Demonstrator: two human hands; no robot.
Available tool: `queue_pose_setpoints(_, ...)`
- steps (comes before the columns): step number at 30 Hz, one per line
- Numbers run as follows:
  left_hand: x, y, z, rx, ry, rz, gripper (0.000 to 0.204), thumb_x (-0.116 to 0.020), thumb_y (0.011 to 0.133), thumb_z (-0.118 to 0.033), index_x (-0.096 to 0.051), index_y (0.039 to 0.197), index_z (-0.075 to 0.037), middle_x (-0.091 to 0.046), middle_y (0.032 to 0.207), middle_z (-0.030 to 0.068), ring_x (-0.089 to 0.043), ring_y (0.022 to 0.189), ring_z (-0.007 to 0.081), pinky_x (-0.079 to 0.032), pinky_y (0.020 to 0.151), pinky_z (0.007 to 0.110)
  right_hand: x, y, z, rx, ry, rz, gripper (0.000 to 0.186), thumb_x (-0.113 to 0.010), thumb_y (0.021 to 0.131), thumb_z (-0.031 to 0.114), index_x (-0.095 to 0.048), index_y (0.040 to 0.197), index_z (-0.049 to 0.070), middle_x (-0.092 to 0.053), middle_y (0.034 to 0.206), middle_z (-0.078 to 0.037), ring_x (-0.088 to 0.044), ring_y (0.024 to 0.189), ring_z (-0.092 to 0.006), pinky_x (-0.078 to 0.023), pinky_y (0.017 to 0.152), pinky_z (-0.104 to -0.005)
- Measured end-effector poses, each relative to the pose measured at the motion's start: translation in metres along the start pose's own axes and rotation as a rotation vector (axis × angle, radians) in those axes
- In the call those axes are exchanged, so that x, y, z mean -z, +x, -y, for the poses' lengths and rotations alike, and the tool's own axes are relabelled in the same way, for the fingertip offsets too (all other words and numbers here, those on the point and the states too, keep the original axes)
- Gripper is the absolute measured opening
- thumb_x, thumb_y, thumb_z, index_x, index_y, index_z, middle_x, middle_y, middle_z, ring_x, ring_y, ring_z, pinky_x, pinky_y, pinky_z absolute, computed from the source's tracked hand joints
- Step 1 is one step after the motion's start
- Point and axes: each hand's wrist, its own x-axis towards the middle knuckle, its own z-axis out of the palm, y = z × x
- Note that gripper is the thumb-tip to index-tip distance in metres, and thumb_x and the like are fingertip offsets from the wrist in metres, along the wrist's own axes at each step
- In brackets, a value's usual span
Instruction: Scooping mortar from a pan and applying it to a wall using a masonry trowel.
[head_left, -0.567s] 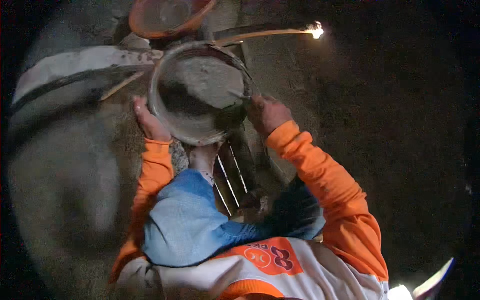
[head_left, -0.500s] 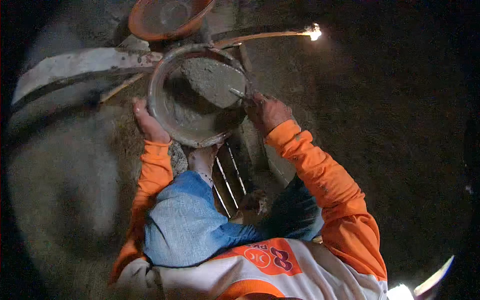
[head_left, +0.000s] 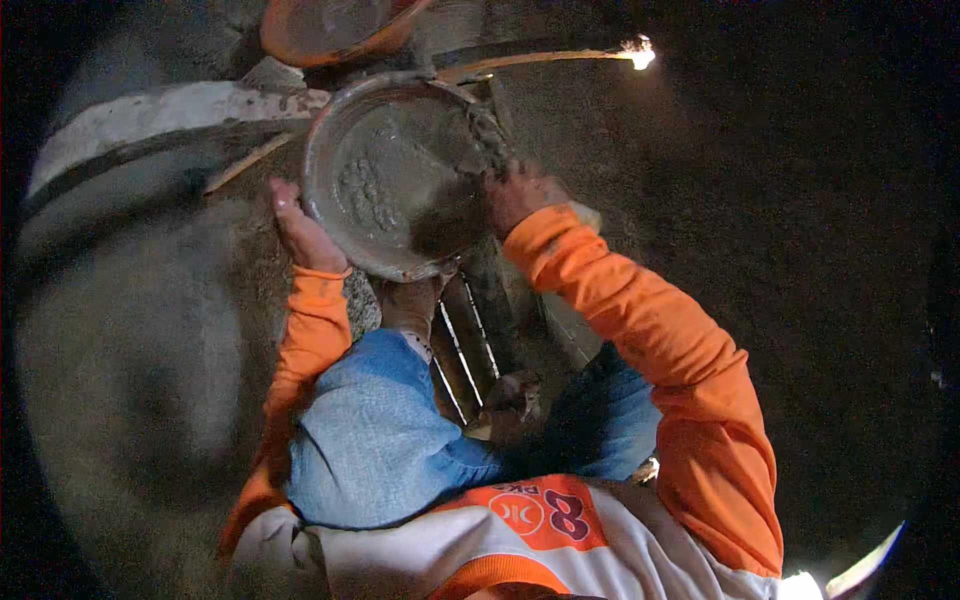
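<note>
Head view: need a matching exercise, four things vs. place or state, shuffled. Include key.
Things
1. Round grey-smeared basin
2. Round orange bowl
3. Bare left hand, orange sleeve
4. Bare right hand, orange sleeve

Place or state
A. At the basin's right rim
B. Wet grey mix inside, between both hands
C. Beside the basin's left wall
D. Cut off by the top picture edge

Pairs: 1-B, 2-D, 3-C, 4-A

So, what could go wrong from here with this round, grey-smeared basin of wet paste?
The bare left hand lies open along the side of the round, grey-smeared basin, not hooked over its edge; the basin might slip or tip. Wet grey paste inside could then splash the blue denim trousers close by. The bare right hand, at the opposite side, is in dim light; a fumble there might go unnoticed.
</note>
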Motion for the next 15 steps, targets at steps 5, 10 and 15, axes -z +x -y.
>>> queue_pose_setpoints(5, 0.021, 0.018, 0.013, 0.069, -0.069, 0.022, 0.058, -0.039, 0.086, -0.051, -0.045, 0.113, 0.000, -0.046, 0.112, 0.0099, -0.045, 0.098, 0.0213, -0.034, 0.090, 0.032, 0.009, -0.018, 0.027, -0.064, 0.366, 0.430, 0.034, -0.053, 0.079, 0.029, -0.056, 0.107, 0.010, -0.060, 0.097, -0.020, -0.059, 0.087, -0.0370, -0.049, 0.074, -0.0445)
queue_pose_setpoints(10, -0.001, -0.008, -0.011, -0.031, 0.028, -0.028, 0.052, -0.039, 0.087, -0.048, -0.053, 0.103, -0.001, -0.053, 0.101, 0.0094, -0.050, 0.093, 0.0222, -0.037, 0.088, 0.032, -0.006, -0.033, 0.008, -0.217, 0.435, 0.316, 0.035, -0.056, 0.079, 0.036, -0.057, 0.104, 0.012, -0.061, 0.095, -0.018, -0.059, 0.085, -0.0373, -0.048, 0.075, -0.0446)
queue_pose_setpoints(15, 0.020, 0.016, 0.007, 0.016, -0.079, 0.260, 0.057, -0.034, 0.087, -0.052, -0.051, 0.112, -0.004, -0.053, 0.108, 0.0097, -0.048, 0.102, 0.0253, -0.036, 0.093, 0.038, 0.001, -0.023, 0.014, -0.211, 0.385, 0.237, 0.033, -0.056, 0.079, 0.033, -0.057, 0.104, 0.012, -0.061, 0.095, -0.017, -0.060, 0.084, -0.0362, -0.049, 0.072, -0.0445)
